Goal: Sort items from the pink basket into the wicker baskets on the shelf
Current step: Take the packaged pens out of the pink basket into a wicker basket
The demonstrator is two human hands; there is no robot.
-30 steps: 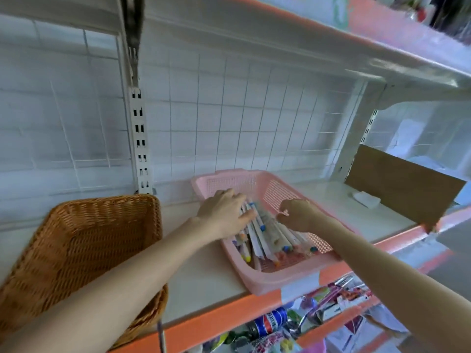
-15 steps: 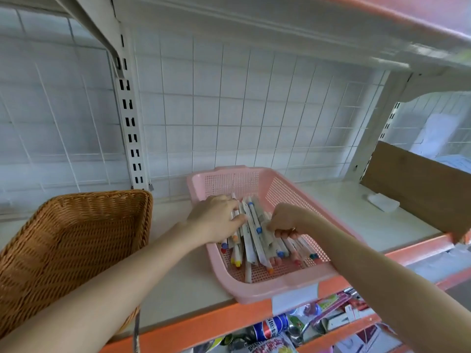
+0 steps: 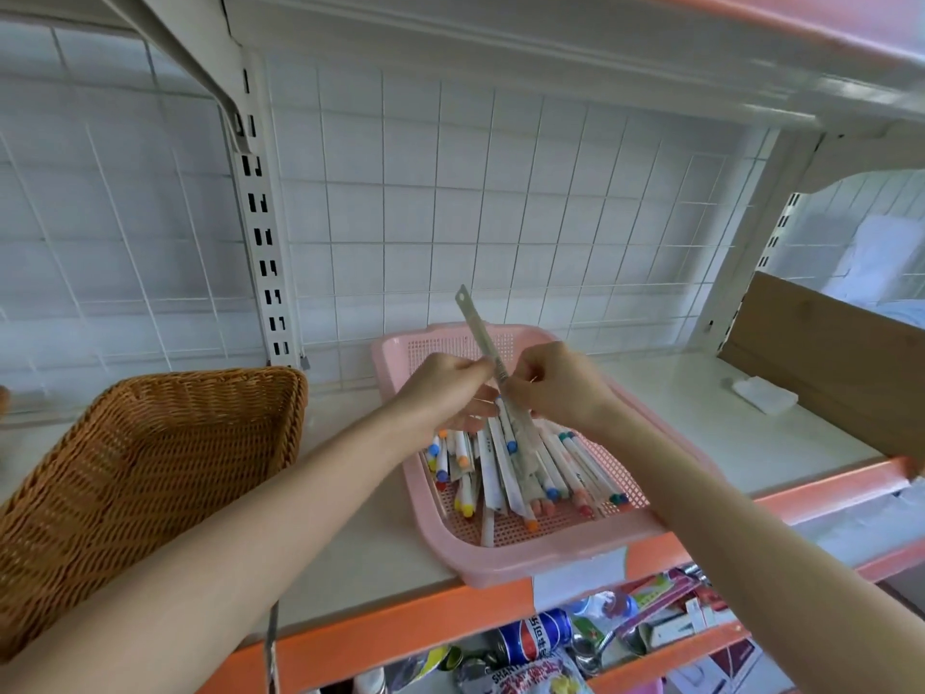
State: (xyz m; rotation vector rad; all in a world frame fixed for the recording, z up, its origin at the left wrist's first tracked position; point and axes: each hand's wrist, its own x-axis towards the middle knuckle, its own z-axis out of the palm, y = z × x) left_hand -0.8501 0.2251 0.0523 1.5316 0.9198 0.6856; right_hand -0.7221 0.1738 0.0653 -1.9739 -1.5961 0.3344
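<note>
Wicker basket (image 3: 150,468) is sitting far left on the shelf (image 3: 701,433). Your left hand (image 3: 445,388) is pinching the ruler (image 3: 480,333) over the pink basket (image 3: 550,561). The ruler is standing near upright, holed end up, lower end reaching down to the markers (image 3: 520,473) lying inside. Your right hand (image 3: 555,388) is gripping it from the other side, fingers curled. Cardboard panel (image 3: 826,363) is standing far right.

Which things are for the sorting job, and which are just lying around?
For the job: pink plastic mesh basket; white marker pens with coloured caps inside it; thin grey metal ruler, held by the left hand and right hand; brown woven wicker basket.
Just lying about: flat brown cardboard panel; small white packet on the shelf; blue cola can on the shelf below.
</note>
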